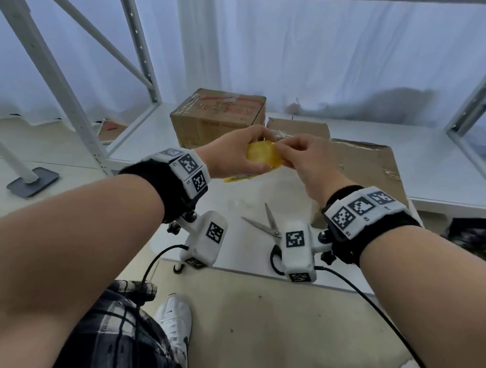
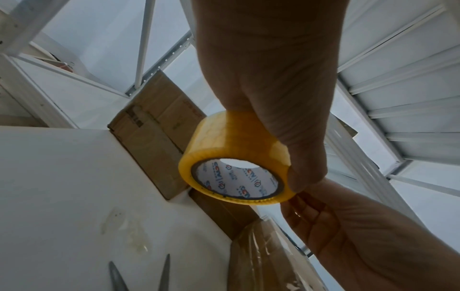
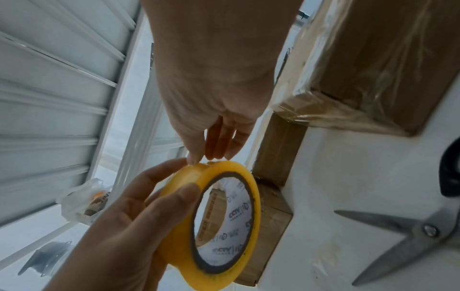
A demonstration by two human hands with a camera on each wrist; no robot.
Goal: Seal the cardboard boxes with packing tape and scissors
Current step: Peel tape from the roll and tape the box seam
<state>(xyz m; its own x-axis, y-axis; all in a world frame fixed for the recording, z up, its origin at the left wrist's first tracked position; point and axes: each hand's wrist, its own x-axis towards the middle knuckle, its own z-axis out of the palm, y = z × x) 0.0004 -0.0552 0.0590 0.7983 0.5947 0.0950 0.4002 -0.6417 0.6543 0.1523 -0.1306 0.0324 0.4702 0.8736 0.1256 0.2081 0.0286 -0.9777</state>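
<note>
1. My left hand grips the round roll of yellow packing tape, fingers curled round its outer band, thumb across the rim; it is held in the air, off the white surface.
2. My right hand picks at the top edge of the roll with thumb and fingertips pinched together; I judge it is hunting for the loose end.
3. The steel scissors with dark handles lie blades apart on the surface below my fingers, untouched.
4. The brown cardboard boxes sit beyond my fingers; the flat one lies just right of them.
5. Risks, as I judge them: the end may split into a sliver if a nail lifts only one corner, or the freed strip may fold onto itself or stick to my fingertips.
</note>
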